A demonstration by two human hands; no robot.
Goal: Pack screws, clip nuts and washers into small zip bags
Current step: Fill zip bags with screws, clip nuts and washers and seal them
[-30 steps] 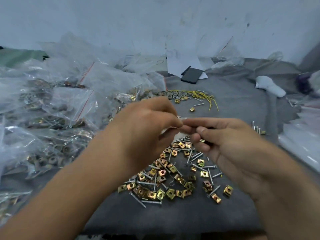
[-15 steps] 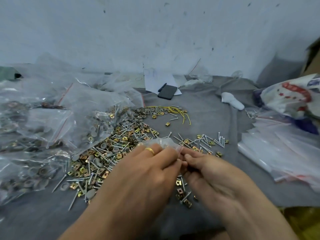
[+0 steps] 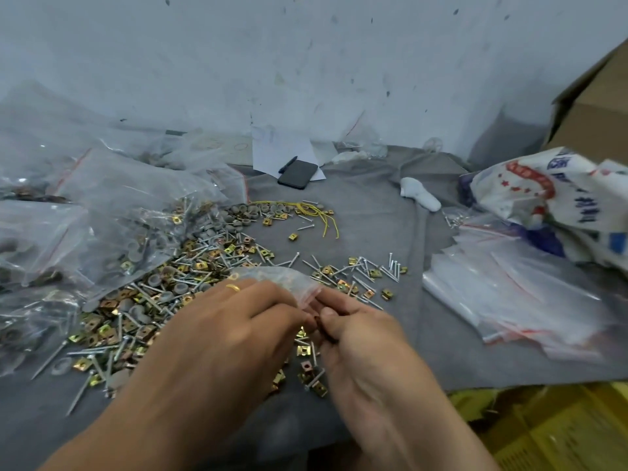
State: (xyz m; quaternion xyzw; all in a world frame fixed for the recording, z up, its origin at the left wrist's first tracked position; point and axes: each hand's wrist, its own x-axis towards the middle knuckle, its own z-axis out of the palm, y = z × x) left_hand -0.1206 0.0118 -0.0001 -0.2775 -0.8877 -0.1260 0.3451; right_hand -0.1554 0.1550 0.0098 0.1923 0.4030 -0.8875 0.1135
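On the grey cloth (image 3: 373,212) that covers our work surface, we see at far left a heap of filled zip bags (image 3: 112,212), clear with red seal lines, their contents showing as dark washers and brassy metal. Just beside them spreads the loose pile of hardware (image 3: 163,300): silver screws, gold-coloured clip nuts and grey washers mixed together, running from the bags toward the middle.

Our left hand (image 3: 234,331), a gold ring (image 3: 233,287) on one finger, hovers over that pile with fingers curled, pinching the edge of a small zip bag (image 3: 275,277). The bag is held up between both hands, just above the hardware, and its red-lined mouth meets the right hand (image 3: 363,338), whose thumb and fingers are closed together on that mouth and on a small dark piece (we cannot tell which part it is).

Farther back lie yellow wire ties (image 3: 316,212), a black phone (image 3: 297,174) with a pen (image 3: 287,164) on white paper (image 3: 272,151), and a white object (image 3: 419,195).

To the right sits a smaller scatter of screws and clip nuts (image 3: 360,271), then a stack of empty zip bags (image 3: 509,294). Beyond it a white sack (image 3: 550,185) carries red and blue printing, too blurred for us to read. A cardboard box (image 3: 594,107) stands at far right, and a yellow crate (image 3: 557,433) shows below the cloth's edge.
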